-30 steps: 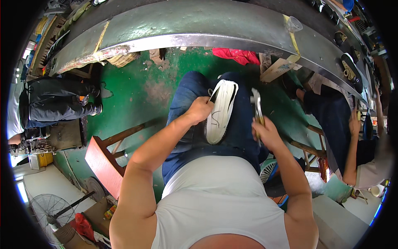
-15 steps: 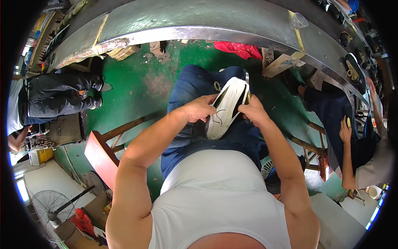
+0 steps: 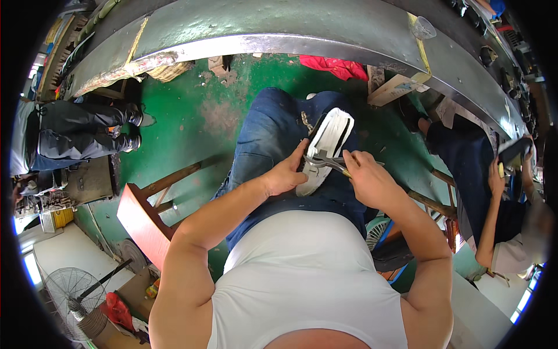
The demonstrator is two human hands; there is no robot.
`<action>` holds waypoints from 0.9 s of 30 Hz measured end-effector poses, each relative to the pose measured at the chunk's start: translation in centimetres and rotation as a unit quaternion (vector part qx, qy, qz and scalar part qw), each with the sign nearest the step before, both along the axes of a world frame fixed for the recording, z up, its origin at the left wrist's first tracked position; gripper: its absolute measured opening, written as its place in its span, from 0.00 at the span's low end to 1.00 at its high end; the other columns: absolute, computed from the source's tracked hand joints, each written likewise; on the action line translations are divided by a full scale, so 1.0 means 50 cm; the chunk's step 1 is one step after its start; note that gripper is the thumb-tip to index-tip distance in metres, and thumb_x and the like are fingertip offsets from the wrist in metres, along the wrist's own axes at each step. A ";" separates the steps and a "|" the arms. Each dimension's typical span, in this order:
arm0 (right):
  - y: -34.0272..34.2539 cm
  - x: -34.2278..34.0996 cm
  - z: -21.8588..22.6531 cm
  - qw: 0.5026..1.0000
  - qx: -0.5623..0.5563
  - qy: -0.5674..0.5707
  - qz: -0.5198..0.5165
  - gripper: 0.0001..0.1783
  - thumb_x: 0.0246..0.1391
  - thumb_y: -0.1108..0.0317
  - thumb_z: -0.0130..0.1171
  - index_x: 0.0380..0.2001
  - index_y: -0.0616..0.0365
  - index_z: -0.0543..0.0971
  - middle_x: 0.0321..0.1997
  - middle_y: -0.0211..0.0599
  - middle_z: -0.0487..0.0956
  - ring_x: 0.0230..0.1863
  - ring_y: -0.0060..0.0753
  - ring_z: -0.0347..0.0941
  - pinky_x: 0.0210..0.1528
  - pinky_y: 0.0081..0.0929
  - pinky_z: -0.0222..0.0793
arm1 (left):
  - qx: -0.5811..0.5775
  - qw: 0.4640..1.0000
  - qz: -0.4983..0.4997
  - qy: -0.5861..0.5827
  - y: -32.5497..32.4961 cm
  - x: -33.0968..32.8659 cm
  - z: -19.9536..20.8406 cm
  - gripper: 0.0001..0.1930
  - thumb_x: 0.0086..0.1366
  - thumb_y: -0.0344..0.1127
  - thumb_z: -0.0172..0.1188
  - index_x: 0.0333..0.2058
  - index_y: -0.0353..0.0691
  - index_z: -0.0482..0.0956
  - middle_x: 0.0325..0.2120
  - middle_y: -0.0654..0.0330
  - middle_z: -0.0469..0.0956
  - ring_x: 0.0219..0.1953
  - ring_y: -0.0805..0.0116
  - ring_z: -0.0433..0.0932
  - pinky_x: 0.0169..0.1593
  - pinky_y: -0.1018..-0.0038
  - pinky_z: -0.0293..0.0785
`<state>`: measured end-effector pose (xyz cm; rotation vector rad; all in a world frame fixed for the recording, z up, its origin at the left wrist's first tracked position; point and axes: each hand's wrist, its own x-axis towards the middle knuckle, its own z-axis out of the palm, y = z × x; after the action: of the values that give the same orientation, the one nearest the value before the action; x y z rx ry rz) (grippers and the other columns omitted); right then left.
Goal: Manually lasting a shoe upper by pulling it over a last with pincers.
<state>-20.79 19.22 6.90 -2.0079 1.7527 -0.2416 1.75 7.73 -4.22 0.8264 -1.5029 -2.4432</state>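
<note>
A shoe [image 3: 333, 132] with a whitish underside turned up and dark edges lies over my thighs, its long side slanting up to the right. My left hand [image 3: 286, 175] is closed on its left side, thumb and fingers gripping the edge. My right hand [image 3: 368, 179] is wrapped round the handles of metal pliers [image 3: 329, 161]. The plier jaws reach across the middle of the shoe and touch its left edge close to my left fingertips. What the jaws bite on is too small to make out.
A metal-topped bench [image 3: 261, 26] runs across the front. Red cloth [image 3: 336, 67] lies beneath it. A wooden stool [image 3: 145, 224] stands left. At right, a co-worker's hand [image 3: 496, 179] is at a dark shoe [image 3: 514, 151]; another person's legs [image 3: 87, 131] are far left.
My right hand has shifted from pinching the shoe's right side to working the pliers across it. The shoe has tilted. The co-worker at right has picked up a shoe.
</note>
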 end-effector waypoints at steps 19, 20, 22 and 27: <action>-0.020 -0.009 -0.087 0.998 -0.066 0.022 -0.010 0.30 0.56 0.70 0.58 0.60 0.72 0.65 0.49 0.61 0.77 0.51 0.58 0.75 0.56 0.45 0.71 | -0.305 0.906 0.205 -0.211 -0.006 -0.046 -0.027 0.26 0.77 0.47 0.37 0.56 0.32 0.76 0.51 0.38 0.77 0.54 0.42 0.76 0.59 0.62 0.71; -0.020 -0.008 -0.091 0.998 -0.064 0.023 -0.009 0.30 0.56 0.70 0.58 0.60 0.72 0.65 0.49 0.61 0.77 0.51 0.58 0.75 0.56 0.45 0.71 | -0.346 0.901 0.199 -0.168 -0.004 -0.046 -0.029 0.23 0.76 0.43 0.42 0.59 0.33 0.72 0.52 0.39 0.76 0.53 0.41 0.76 0.59 0.61 0.71; -0.027 -0.001 -0.100 0.994 -0.070 0.023 -0.086 0.26 0.56 0.71 0.57 0.57 0.69 0.68 0.49 0.58 0.77 0.48 0.59 0.76 0.54 0.46 0.72 | -0.399 0.887 0.175 -0.153 -0.005 -0.045 -0.028 0.22 0.76 0.42 0.43 0.62 0.36 0.69 0.55 0.40 0.73 0.52 0.41 0.77 0.57 0.60 0.73; -0.008 -0.033 -0.147 0.982 0.065 -0.068 -0.162 0.16 0.58 0.69 0.57 0.48 0.63 0.74 0.41 0.53 0.79 0.40 0.58 0.78 0.47 0.43 0.75 | -0.512 0.843 0.009 -0.162 -0.027 -0.046 0.009 0.26 0.75 0.39 0.44 0.69 0.45 0.58 0.64 0.40 0.62 0.49 0.40 0.79 0.53 0.59 0.78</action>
<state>-22.45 18.82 -0.43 -1.5706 1.9470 -0.3498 -0.54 6.40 -3.78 0.9555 -2.4688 -1.1173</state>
